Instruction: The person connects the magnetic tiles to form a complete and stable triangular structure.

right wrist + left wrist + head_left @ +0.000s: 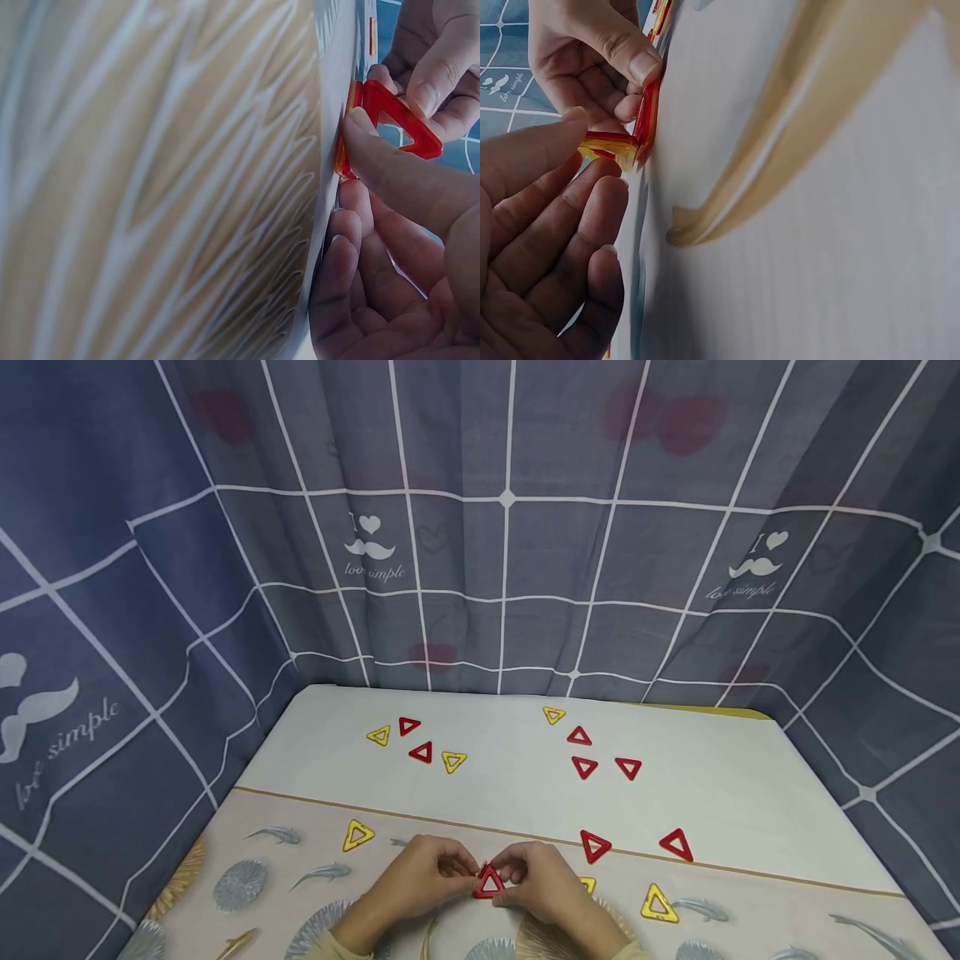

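My left hand [423, 878] pinches one edge of a red triangle tile [395, 106] with a see-through middle. A yellow layer shows under its red face in the left wrist view. This tile stands at an angle against a second red triangle tile [649, 112] low on the cloth, their edges together. Thumb and fingertips of my right hand [547, 883] grip that second tile along its side, the thumb over its face. Just right of this hand, a yellow triangle tile [589, 883] is partly hidden by it.
Two red tiles [596, 847] [677, 845] and a yellow tile [659, 905] lie to the right. Another yellow tile [357, 835] is at left. Several red and yellow tiles sit in two groups on the white tabletop [510, 777] farther back. A checked curtain [450, 543] encloses the table.
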Action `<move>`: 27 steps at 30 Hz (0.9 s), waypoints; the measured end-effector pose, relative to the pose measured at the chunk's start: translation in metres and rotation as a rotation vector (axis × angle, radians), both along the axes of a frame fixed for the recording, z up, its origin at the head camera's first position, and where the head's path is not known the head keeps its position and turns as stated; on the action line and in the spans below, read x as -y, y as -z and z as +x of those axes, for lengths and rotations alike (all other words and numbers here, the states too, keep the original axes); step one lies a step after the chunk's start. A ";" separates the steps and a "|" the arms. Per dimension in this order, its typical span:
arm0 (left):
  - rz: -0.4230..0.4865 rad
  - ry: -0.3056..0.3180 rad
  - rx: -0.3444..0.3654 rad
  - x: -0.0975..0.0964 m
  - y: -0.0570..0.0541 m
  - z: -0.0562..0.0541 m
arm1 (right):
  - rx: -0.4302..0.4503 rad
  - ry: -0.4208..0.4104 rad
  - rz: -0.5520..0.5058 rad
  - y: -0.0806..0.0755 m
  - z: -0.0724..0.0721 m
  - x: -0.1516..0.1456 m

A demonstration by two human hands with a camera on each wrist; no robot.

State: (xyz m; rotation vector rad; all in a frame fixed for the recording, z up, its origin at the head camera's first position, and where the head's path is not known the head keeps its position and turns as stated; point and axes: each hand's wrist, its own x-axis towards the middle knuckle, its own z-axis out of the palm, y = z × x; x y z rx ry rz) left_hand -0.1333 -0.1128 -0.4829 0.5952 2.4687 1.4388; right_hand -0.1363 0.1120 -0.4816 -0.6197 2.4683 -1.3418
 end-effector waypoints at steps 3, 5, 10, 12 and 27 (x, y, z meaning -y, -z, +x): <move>0.018 0.026 0.007 0.000 0.000 0.001 | -0.002 0.001 0.008 0.000 0.000 0.000; 0.025 0.042 0.009 0.000 0.000 0.001 | -0.003 0.000 0.007 0.000 0.000 0.000; 0.024 0.053 0.006 0.000 0.000 0.002 | 0.004 0.001 -0.006 0.000 0.000 0.000; 0.022 0.051 0.006 0.000 0.000 0.002 | 0.008 0.001 -0.010 0.000 0.000 0.000; -0.006 -0.048 -0.035 0.022 -0.010 0.000 | 0.017 0.023 0.020 0.001 0.000 0.001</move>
